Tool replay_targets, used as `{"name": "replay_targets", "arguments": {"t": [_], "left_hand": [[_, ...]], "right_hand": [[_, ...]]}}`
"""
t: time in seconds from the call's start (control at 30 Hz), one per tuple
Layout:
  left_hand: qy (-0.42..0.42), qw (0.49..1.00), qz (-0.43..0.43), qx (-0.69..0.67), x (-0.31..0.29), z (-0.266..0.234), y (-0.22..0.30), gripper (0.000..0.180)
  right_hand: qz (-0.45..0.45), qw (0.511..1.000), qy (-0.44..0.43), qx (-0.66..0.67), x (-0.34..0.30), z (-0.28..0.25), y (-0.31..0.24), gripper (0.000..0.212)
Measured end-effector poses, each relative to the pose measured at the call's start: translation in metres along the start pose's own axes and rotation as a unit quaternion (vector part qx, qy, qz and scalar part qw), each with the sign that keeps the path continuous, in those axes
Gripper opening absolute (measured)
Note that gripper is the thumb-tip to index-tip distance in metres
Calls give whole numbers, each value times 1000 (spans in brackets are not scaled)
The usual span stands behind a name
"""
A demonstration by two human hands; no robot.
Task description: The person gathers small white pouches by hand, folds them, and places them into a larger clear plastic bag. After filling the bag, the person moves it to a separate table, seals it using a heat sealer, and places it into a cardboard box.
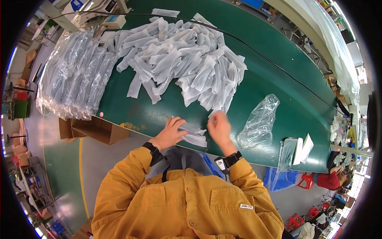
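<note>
A few frosted plastic packets (194,137) lie at the near edge of the green table. My left hand (170,134) grips their left end, fingers curled over the top and thumb on the near side. To their right is my right hand (219,128), its fingers bent and smeared by motion. Its fingertips meet the near end of the big heap of similar slim packets (175,51); whether it pinches one is not clear. A crumpled clear plastic bag (259,122) lies to the right of that hand.
Clear bags filled with packets (73,75) are stacked at the table's left end. A black cable (274,65) crosses the far side of the table (286,95). White pads (301,150) stand at the right, and an open cardboard box (97,130) sits below the left edge.
</note>
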State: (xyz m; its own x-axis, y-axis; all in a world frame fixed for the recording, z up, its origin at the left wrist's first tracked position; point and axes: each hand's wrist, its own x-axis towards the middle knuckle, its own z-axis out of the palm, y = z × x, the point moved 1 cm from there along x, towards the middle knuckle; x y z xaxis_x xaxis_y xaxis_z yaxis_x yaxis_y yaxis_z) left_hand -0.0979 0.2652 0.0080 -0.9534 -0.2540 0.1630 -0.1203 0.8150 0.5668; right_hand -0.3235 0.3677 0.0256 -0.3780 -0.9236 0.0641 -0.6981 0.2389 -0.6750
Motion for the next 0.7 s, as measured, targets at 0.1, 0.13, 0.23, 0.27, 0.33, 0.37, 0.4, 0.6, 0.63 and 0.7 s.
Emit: {"name": "replay_targets", "arguments": {"t": [0.1,0.13,0.23,0.27,0.33,0.37,0.4,0.6,0.63,0.7], "left_hand": [[-15,1000,16,-8,4,11,9,40],[-23,999,35,-8,9,14,10,42],[-30,998,42,-43,22,22,16,46],[-27,996,25,-79,27,25,17,49],[-25,993,2,-113,25,28,15,52],[-38,994,-4,-104,23,31,11,55],[-51,994,-9,-95,23,33,8,58],[-21,999,34,15,35,2,24,64],[-36,997,52,33,38,0,25,64],[-67,992,86,68,41,-2,27,65]], "right_hand": [[106,977,158,-101,28,-11,17,24],[142,962,173,-154,39,-13,24,25],[157,960,135,-189,55,-5,46,26],[164,958,113,-206,54,-4,54,27],[139,969,94,-181,51,-8,58,25],[113,978,74,-158,48,-12,60,24],[87,986,55,-135,45,-14,62,23],[-21,999,49,-10,-32,-17,26,20],[-67,997,47,2,-39,-16,20,21],[-89,996,6,-1,-49,-7,23,20]]}}
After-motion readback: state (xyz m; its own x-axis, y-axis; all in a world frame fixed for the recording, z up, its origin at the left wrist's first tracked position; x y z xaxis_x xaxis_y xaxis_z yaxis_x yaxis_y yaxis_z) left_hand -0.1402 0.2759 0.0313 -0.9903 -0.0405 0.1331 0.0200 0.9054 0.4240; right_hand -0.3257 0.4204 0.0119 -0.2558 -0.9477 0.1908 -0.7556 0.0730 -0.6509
